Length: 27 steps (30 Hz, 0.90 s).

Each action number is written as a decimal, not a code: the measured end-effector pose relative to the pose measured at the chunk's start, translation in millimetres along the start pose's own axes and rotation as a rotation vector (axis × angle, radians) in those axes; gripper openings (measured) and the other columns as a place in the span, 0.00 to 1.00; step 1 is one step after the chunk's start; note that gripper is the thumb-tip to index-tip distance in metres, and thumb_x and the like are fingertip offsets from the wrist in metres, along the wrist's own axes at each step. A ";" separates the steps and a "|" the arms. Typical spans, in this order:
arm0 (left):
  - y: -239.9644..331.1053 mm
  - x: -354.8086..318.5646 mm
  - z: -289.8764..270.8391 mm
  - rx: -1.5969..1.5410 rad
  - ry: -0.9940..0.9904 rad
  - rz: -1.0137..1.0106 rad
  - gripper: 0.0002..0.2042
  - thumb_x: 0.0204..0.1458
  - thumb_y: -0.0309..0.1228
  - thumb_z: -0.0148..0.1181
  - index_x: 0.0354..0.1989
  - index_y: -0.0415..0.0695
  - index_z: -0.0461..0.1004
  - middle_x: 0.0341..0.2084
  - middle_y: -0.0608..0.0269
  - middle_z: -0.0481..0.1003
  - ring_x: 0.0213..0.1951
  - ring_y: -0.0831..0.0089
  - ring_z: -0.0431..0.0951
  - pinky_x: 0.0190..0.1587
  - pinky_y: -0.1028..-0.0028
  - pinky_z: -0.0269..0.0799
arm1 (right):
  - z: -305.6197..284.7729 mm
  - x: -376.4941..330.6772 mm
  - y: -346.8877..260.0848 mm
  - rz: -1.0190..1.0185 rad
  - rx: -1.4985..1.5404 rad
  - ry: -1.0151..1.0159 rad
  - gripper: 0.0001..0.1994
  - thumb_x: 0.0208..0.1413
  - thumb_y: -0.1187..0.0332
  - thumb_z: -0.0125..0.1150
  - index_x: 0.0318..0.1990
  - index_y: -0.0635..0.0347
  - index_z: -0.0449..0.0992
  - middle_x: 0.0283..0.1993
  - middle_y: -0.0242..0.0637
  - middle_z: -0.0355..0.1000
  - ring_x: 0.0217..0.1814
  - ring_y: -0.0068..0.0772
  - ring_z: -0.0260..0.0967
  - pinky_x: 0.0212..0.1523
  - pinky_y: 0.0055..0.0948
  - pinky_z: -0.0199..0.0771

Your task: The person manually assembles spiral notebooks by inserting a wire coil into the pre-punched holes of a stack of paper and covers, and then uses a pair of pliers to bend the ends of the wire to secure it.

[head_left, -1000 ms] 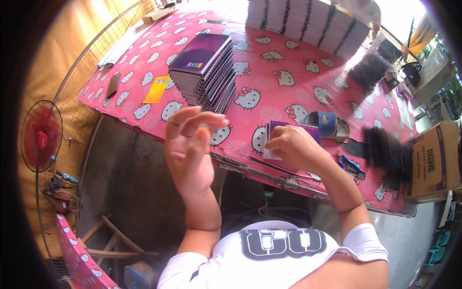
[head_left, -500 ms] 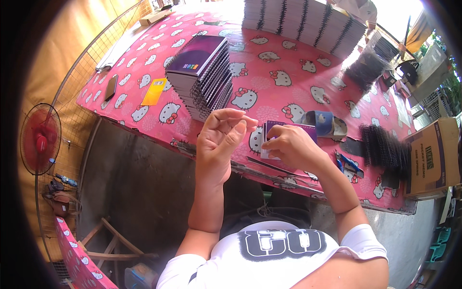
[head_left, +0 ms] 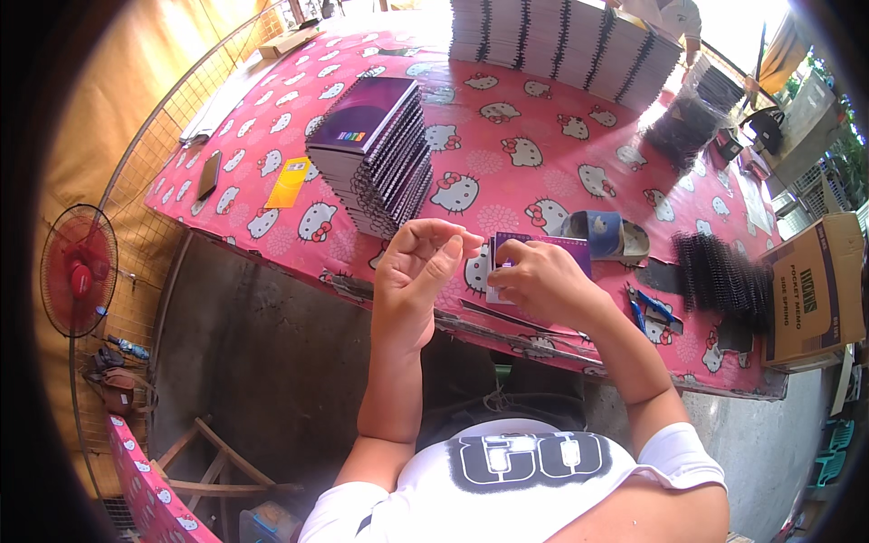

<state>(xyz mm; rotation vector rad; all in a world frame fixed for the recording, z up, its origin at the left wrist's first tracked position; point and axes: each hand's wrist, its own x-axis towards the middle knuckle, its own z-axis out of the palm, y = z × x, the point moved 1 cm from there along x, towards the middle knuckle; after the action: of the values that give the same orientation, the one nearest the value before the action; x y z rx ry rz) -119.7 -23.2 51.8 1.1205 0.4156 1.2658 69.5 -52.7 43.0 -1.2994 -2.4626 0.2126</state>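
Observation:
A purple-covered notebook (head_left: 577,257) with a row of holes along its far edge lies near the table's front edge. My right hand (head_left: 552,282) rests over it, its bent fingers closed at the notebook's left side, where white page edges show. Just to the left, my left hand (head_left: 412,276) is raised above the table edge with curled fingers, thumb and fingertips brought together. Whatever they may pinch is too small to make out. Behind my left hand rises a tall stack of spiral-bound purple notebooks (head_left: 367,122).
Right of the notebook are a blue slipper (head_left: 608,233), blue-handled pliers (head_left: 659,306), a heap of black spiral coils (head_left: 715,276) and a cardboard box (head_left: 812,294). Thick rows of bound pages (head_left: 566,50) stand at the back, near another person (head_left: 679,20). A yellow card (head_left: 288,183) and a phone (head_left: 209,176) lie left.
My view has shifted slightly. Both hands keep nearly the same pose, and my right fingers still stay at the notebook's left side. The person at the back shows more.

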 end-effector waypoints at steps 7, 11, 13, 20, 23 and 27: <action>2.0 -0.1 0.4 -0.050 0.028 -0.008 0.06 0.58 0.23 0.56 0.43 0.37 0.71 0.37 0.55 0.78 0.41 0.73 0.78 0.48 0.72 0.73 | -3.3 -0.5 -3.4 -0.017 -0.023 0.011 0.09 0.43 0.69 0.63 0.35 0.55 0.75 0.39 0.41 0.70 0.36 0.42 0.73 0.35 0.39 0.75; 0.9 0.1 -1.6 -0.038 0.037 -0.013 0.06 0.58 0.23 0.55 0.43 0.37 0.70 0.37 0.55 0.77 0.42 0.71 0.78 0.50 0.70 0.73 | 3.0 -2.1 -7.3 0.002 -0.088 0.053 0.09 0.43 0.71 0.63 0.35 0.57 0.74 0.38 0.41 0.70 0.35 0.43 0.73 0.35 0.39 0.74; -0.8 0.2 -5.8 -0.007 0.029 -0.003 0.07 0.59 0.24 0.53 0.44 0.37 0.70 0.38 0.54 0.76 0.44 0.68 0.78 0.52 0.66 0.74 | 1.6 -2.3 -3.0 -0.029 -0.013 0.066 0.09 0.42 0.73 0.63 0.34 0.59 0.74 0.37 0.41 0.70 0.35 0.44 0.73 0.34 0.39 0.74; -3.8 2.6 -9.3 -0.002 0.058 -0.051 0.07 0.59 0.24 0.53 0.44 0.37 0.70 0.37 0.55 0.77 0.44 0.69 0.78 0.51 0.67 0.75 | -3.2 0.9 1.3 -0.005 0.052 -0.031 0.09 0.43 0.73 0.63 0.35 0.59 0.74 0.37 0.42 0.70 0.35 0.46 0.73 0.35 0.41 0.72; -5.4 3.6 -9.2 -0.006 0.058 -0.059 0.07 0.59 0.23 0.53 0.44 0.37 0.70 0.37 0.56 0.77 0.43 0.69 0.78 0.50 0.68 0.75 | -0.5 0.1 1.6 -0.012 0.021 -0.031 0.10 0.43 0.74 0.64 0.36 0.58 0.74 0.39 0.41 0.70 0.37 0.45 0.72 0.37 0.41 0.72; -7.4 5.2 -6.9 -0.013 0.059 -0.069 0.06 0.59 0.23 0.54 0.43 0.37 0.70 0.37 0.56 0.77 0.43 0.69 0.78 0.50 0.68 0.75 | -4.8 1.6 3.7 -0.049 0.045 -0.035 0.08 0.44 0.75 0.61 0.34 0.60 0.75 0.36 0.43 0.70 0.36 0.46 0.72 0.35 0.42 0.72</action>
<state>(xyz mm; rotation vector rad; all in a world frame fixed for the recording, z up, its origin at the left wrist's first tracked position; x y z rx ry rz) -119.4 -14.8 44.1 1.0512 0.4857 1.2412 73.3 -49.4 46.8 -1.2261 -2.5007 0.2789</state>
